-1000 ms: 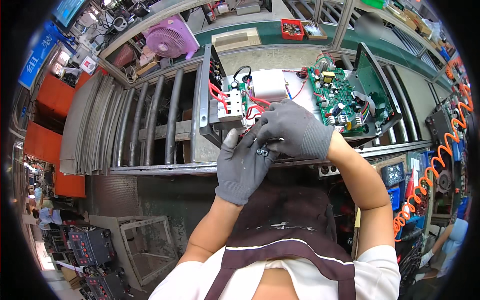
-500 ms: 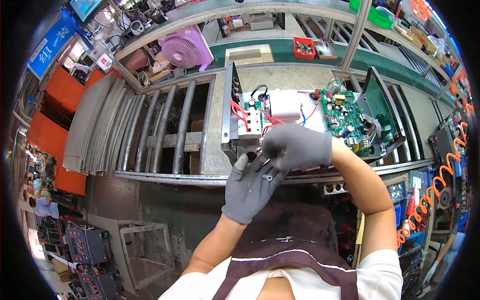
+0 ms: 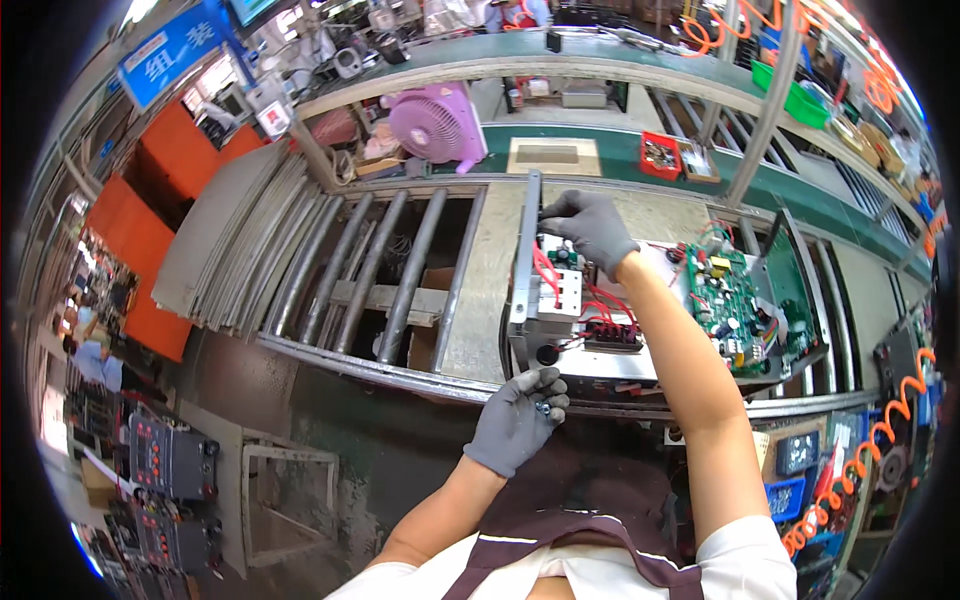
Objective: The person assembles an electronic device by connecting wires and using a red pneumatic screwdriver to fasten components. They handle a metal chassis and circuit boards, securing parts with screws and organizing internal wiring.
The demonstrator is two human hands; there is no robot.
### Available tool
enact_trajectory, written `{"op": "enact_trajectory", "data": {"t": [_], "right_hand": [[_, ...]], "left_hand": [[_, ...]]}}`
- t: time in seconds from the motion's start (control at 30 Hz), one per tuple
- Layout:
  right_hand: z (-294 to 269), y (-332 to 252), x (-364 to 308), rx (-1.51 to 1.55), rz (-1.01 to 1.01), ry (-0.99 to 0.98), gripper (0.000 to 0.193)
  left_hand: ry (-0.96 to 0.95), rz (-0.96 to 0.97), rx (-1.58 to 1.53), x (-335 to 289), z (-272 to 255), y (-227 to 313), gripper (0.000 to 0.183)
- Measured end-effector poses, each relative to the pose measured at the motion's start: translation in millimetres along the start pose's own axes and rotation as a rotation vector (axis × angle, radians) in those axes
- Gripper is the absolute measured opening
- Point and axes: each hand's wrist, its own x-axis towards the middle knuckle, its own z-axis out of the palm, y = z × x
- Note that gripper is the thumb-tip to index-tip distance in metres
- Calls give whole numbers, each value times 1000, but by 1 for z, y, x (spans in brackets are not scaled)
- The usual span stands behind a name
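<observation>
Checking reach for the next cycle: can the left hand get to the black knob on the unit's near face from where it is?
Probably yes. The left hand sits just below the black knob on the open metal unit, with nothing between them. Its fingers pinch a small part, which could hamper the grip. The right hand is at the far top edge, clear.

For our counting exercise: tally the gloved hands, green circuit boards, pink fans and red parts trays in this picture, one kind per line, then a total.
Gloved hands: 2, left hand, right hand
Green circuit boards: 1
Pink fans: 1
Red parts trays: 1
Total: 5
</observation>
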Motion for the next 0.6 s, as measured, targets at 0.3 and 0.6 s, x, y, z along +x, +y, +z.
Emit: {"op": "enact_trajectory", "data": {"t": [0.3,0.6], "right_hand": [[-23,12,-7,-30,-66,20,11],[-16,38,11,48,-138,-73,13]], "left_hand": [[-51,-63,-45,45,-5,-45,20],[89,31,49,38,-4,-48,17]]}}
